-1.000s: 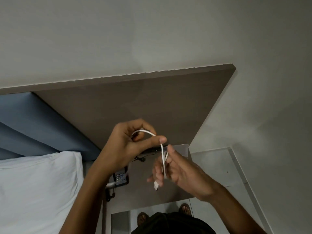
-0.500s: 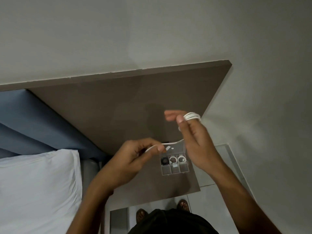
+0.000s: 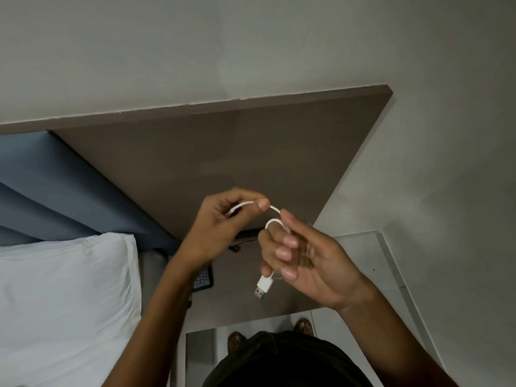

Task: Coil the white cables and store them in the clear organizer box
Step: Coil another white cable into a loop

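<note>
Pale grey-white painted wall (image 3: 251, 46) fills the upper view. Below it, a large flat brown laminate panel (image 3: 223, 152), with a blue padded headboard (image 3: 50, 180) at its left edge. White fabric pillow (image 3: 64, 297) lower left. Brown bedside tabletop (image 3: 231, 300) under the hands, with a dark keypad telephone (image 3: 203, 279) partly hidden behind the left forearm. Left hand (image 3: 223, 224) raised over the tabletop, thumb and forefinger pinched shut on the thin white USB cable (image 3: 275, 209). Right hand (image 3: 310, 261) just beside it, palm up, fingers loosely curled; the cable is looped once round its forefinger, thumb pressing on the loop. White plug with metal USB tip (image 3: 263, 287) hangs below the right fingers, clear of the tabletop. Clear organizer box not visible; the hands cover that area.
</note>
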### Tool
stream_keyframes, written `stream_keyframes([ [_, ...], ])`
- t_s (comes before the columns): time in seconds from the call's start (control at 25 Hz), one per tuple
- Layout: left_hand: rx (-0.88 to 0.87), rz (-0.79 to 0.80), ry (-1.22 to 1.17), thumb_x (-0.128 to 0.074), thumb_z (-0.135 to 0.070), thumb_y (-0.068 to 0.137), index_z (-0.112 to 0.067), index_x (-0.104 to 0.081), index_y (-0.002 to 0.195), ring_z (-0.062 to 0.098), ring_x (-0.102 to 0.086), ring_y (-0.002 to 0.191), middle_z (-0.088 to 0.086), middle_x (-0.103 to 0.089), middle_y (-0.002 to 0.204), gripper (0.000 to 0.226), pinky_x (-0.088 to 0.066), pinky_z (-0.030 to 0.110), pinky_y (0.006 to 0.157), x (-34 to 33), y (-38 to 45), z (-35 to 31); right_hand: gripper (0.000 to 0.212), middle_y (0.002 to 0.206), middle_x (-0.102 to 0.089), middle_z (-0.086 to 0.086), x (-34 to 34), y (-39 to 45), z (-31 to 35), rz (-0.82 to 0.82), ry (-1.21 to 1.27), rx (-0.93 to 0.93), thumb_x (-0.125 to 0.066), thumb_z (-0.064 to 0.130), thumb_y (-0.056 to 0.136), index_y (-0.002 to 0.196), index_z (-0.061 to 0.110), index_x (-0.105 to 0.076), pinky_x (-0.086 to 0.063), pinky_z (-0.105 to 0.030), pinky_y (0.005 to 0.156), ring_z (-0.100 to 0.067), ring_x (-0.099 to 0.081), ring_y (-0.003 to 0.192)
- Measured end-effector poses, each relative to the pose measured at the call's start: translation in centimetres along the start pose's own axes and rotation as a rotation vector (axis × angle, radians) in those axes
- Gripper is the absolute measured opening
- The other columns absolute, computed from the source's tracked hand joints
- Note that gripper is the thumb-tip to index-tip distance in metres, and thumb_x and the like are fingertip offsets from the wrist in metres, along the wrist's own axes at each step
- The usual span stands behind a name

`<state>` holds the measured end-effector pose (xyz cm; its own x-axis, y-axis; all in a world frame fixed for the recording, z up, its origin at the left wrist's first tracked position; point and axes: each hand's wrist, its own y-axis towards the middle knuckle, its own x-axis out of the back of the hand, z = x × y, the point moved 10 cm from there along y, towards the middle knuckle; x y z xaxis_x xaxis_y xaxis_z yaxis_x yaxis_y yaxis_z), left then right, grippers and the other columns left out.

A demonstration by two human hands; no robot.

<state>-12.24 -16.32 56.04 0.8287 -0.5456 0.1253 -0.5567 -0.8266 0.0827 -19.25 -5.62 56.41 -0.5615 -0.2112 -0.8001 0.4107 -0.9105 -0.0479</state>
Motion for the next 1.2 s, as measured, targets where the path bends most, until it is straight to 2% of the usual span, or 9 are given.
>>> stream_keyframes([
  [0.12,0.164,0.035,-0.128,-0.059,-0.006,0.113,-0.002,-0.078,0.11,0.009,-0.068,0.07,0.007,-0.078,0.08,0.02,-0.056,0.032,0.071,-3.2,-2.4,3.6,0.05,0.071,-0.06,0.0,0.3,0.4,1.1,-0.02,0.175,0.062,-0.03,0.028,0.117,0.076,0.014,-0.057,-0.061,-0.033,0.081,-0.009,-0.064,0.056],
  [0.2,0.296,0.073,-0.26,-0.057,-0.004,0.113,-0.007,-0.08,0.108,0.004,-0.072,0.076,-0.006,-0.08,0.081,0.023,-0.058,0.025,0.074,-5.2,-4.3,5.4,0.054,0.069,-0.059,0.0,1.1,0.7,1.4,-0.061,0.206,0.088,-0.025,0.027,0.118,0.075,0.014,-0.056,-0.061,-0.032,0.078,-0.009,-0.062,0.054],
  [0.28,0.431,0.13,-0.451,-0.066,-0.013,0.108,-0.013,-0.085,0.107,0.007,-0.079,0.089,-0.001,-0.085,0.094,0.02,-0.063,0.024,0.08,-6.6,-5.4,6.3,0.054,0.069,-0.056,0.0,2.1,0.9,1.4,-0.096,0.217,0.101,-0.024,0.027,0.119,0.075,0.014,-0.053,-0.06,-0.031,0.076,-0.009,-0.06,0.053],
  [0.44,0.552,0.178,-0.674,-0.06,-0.009,0.11,-0.01,-0.086,0.105,0.007,-0.08,0.084,-0.001,-0.084,0.089,0.027,-0.064,0.021,0.079,-6.5,-5.5,6.3,0.053,0.068,-0.056,0.001,3.5,1.1,0.9,-0.156,0.187,0.075,-0.027,0.029,0.119,0.074,0.017,-0.052,-0.061,-0.031,0.079,-0.008,-0.059,0.052],
  [0.56,0.55,0.124,-0.701,-0.064,-0.012,0.105,0.01,-0.075,0.129,0.017,-0.081,0.104,0.015,-0.084,0.108,0.034,-0.065,0.026,0.095,-5.0,-5.1,6.5,0.053,0.067,-0.053,0.002,4.9,0.9,1.0,-0.252,0.117,0.07,-0.029,0.031,0.119,0.071,0.018,-0.05,-0.063,-0.031,0.083,-0.007,-0.059,0.05],
  [0.68,0.479,0.141,-0.639,-0.067,-0.008,0.102,0.007,-0.075,0.134,0.026,-0.078,0.121,0.026,-0.079,0.132,0.036,-0.063,0.031,0.104,-4.5,-4.8,6.2,0.054,0.065,-0.053,0.002,5.5,0.8,1.0,-0.285,0.131,0.084,-0.029,0.03,0.118,0.07,0.018,-0.05,-0.064,-0.032,0.087,-0.008,-0.058,0.048],
  [0.84,0.473,0.071,-0.626,-0.071,-0.011,0.098,-0.004,-0.08,0.13,0.025,-0.08,0.117,0.022,-0.083,0.125,0.034,-0.065,0.031,0.098,-4.3,-4.7,6.4,0.054,0.064,-0.055,0.001,5.8,1.0,1.0,-0.273,0.175,0.104,-0.031,0.031,0.117,0.07,0.016,-0.054,-0.066,-0.033,0.088,-0.008,-0.06,0.047],
  [1.0,0.478,0.035,-0.562,-0.079,-0.018,0.091,0.002,-0.08,0.127,0.037,-0.067,0.12,0.044,-0.07,0.129,0.041,-0.063,0.033,0.104,-3.5,-4.6,6.5,0.057,0.063,-0.057,0.004,6.6,1.3,0.1,-0.299,0.075,0.09,-0.033,0.033,0.117,0.069,0.018,-0.058,-0.065,-0.032,0.083,-0.007,-0.061,0.048],
  [1.2,0.443,-0.01,-0.495,-0.074,-0.011,0.095,-0.006,-0.085,0.12,0.03,-0.078,0.122,0.022,-0.083,0.124,0.028,-0.063,0.035,0.107,-2.9,-4.8,7.3,0.05,0.067,-0.059,0.004,7.7,2.0,-1.4,-0.35,-0.016,0.098,-0.042,0.035,0.117,0.078,0.016,-0.066,-0.063,-0.035,0.095,-0.007,-0.063,0.055],
])
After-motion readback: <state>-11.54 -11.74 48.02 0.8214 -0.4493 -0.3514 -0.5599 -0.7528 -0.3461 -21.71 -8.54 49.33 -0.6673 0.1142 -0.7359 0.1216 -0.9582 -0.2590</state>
